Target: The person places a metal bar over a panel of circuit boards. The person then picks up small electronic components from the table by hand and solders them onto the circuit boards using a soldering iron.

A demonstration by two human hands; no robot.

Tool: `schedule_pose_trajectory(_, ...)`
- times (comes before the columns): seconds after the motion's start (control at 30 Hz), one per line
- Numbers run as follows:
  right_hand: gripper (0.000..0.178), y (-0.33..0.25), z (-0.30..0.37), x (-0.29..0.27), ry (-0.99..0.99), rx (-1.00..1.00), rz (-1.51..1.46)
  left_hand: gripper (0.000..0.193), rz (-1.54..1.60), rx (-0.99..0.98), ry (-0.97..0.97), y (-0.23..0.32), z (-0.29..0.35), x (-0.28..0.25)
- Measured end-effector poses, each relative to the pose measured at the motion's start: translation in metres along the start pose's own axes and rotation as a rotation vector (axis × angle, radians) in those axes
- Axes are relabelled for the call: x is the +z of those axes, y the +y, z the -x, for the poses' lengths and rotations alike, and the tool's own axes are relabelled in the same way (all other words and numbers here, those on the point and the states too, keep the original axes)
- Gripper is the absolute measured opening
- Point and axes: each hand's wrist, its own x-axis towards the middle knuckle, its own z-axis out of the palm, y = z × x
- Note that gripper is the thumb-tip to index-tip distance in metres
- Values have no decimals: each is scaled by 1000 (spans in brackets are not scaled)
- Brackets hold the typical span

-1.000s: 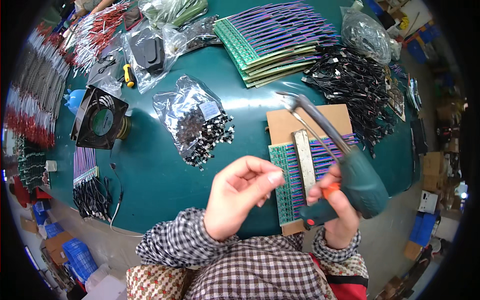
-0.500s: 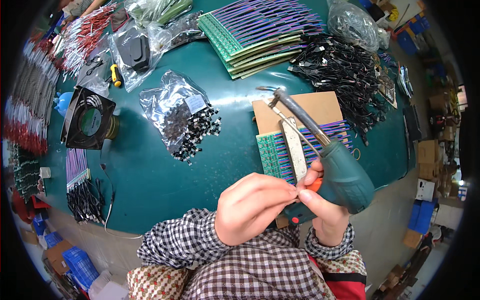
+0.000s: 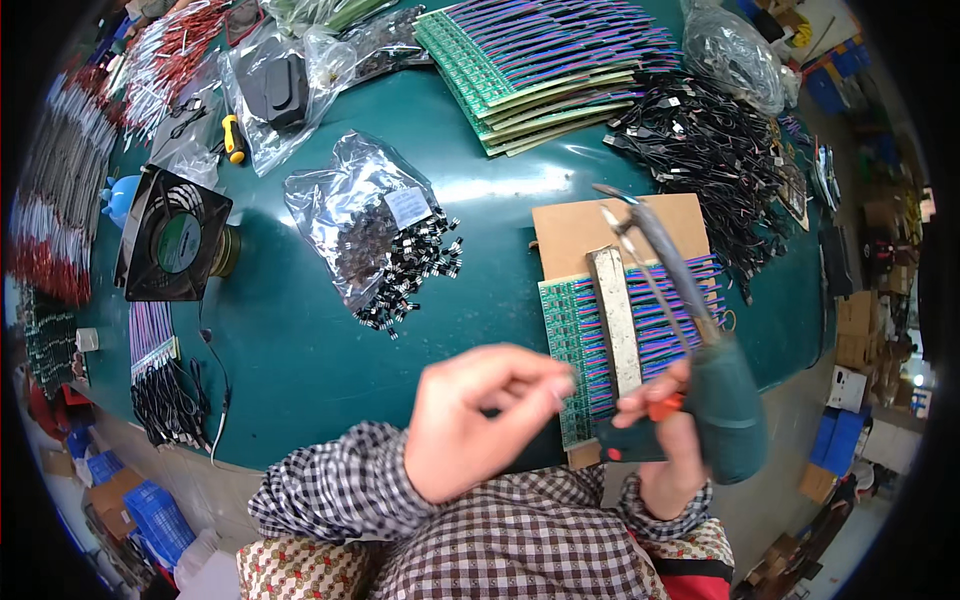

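A dark green soldering gun (image 3: 727,410) with an orange trigger is gripped by my right hand (image 3: 672,450). Its metal barrel and thin solder feed tube point up and away over the circuit board panel. My left hand (image 3: 480,415) hovers at the panel's left side, thumb and fingertips pinched together; whatever is between them is too small to make out. Beneath the gun lies a green circuit board panel (image 3: 566,330) with rows of purple-blue wires, weighed down by a pale metal bar (image 3: 614,320). A brown cardboard sheet (image 3: 570,222) shows behind the bar.
A plastic bag (image 3: 350,190) spills small black-and-white connectors (image 3: 400,275) at the table's middle. Stacked wired boards (image 3: 470,75) and a heap of black cables (image 3: 700,160) stand at the back. A black fan (image 3: 180,240) and a yellow screwdriver (image 3: 233,138) are on the left.
My left hand has drawn away leftward from my right hand. The soldering gun has shifted right and slightly down. The whole view has also shifted a little.
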Motion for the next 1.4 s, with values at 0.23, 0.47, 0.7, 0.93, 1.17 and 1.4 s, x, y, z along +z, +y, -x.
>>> schedule_pose_trajectory(0.23,60,18,18,-24,168,-104,23,14,113,-166,90,-29,-49,-22)
schedule_pose_trajectory(0.47,58,24,37,-40,123,210,-84,12,149,-206,71,-41,-61,-18)
schedule_pose_trajectory(0.7,55,26,41,-30,86,224,120,12,232,-214,86,-44,-63,-19)
schedule_pose_trajectory(0.93,55,37,46,-32,46,237,249,10,274,-243,89,-44,-64,-20)
schedule_pose_trajectory(1.17,49,33,41,-27,14,317,227,9,295,-261,93,-42,-65,-20)
schedule_pose_trajectory(1.4,42,36,38,-25,35,256,202,8,312,-252,107,-44,-64,-20)
